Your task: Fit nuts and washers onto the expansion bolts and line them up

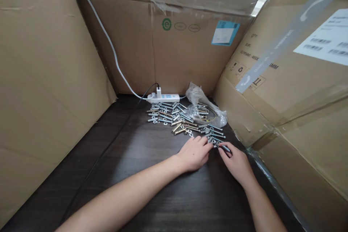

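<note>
My left hand (194,153) rests low over the near end of a spread of metal fasteners, fingers curled and pressed together at the small parts. What lies in those fingertips, if anything, is hidden. Just to its right, my right hand (237,163) is closed with thumb and fingers around a silver bolt (225,148). Between the two hands lie small nuts and washers, one a silver nut (215,146). Beyond the fingers, silver bolts (216,134) lie side by side, and brass-coloured bolts (178,129) lie farther left beside loose washers (191,135).
A white power strip (171,98) with a plugged-in adapter (158,92) stands at the back of the dark table (130,174). Crumpled clear plastic bag (197,96) covers some fasteners. Cardboard walls (130,43) enclose three sides. A black cable (108,145) crosses the left.
</note>
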A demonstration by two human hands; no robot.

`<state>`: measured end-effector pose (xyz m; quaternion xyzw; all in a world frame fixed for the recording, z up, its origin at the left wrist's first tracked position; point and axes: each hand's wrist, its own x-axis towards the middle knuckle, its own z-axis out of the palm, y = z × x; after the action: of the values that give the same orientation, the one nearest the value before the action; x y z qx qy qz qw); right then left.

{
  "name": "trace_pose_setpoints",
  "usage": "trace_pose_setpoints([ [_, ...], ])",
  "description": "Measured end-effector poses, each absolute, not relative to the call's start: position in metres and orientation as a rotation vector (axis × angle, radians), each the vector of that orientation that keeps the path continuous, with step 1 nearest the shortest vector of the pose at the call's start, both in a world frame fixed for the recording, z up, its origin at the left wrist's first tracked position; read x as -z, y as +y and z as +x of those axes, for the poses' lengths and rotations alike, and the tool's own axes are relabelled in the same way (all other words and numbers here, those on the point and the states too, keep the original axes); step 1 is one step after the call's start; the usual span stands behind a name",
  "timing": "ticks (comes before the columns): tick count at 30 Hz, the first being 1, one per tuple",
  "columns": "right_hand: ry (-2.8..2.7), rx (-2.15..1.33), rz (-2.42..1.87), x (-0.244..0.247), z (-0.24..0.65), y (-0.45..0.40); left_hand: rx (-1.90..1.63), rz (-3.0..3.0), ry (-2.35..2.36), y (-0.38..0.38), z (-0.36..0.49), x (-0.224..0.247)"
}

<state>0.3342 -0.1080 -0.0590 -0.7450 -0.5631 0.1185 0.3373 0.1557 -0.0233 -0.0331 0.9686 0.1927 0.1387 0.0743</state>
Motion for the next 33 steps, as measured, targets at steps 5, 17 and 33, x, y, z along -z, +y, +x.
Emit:
trace_pose_setpoints([
  [5,-1.423,-0.334,-1.925,0.0558,0.3340,-0.1091,-0.410,2.916,0.586,-0.0213,0.1539,0.0387],
  [17,-1.417,-0.418,-1.860,0.0497,0.3274,-0.1103,-0.442,2.826,0.654,-0.0215,0.1538,0.0388],
  [33,-1.463,-0.259,-1.964,0.0560,0.3335,-0.1103,-0.452,2.849,0.609,-0.0213,0.1465,0.0393],
])
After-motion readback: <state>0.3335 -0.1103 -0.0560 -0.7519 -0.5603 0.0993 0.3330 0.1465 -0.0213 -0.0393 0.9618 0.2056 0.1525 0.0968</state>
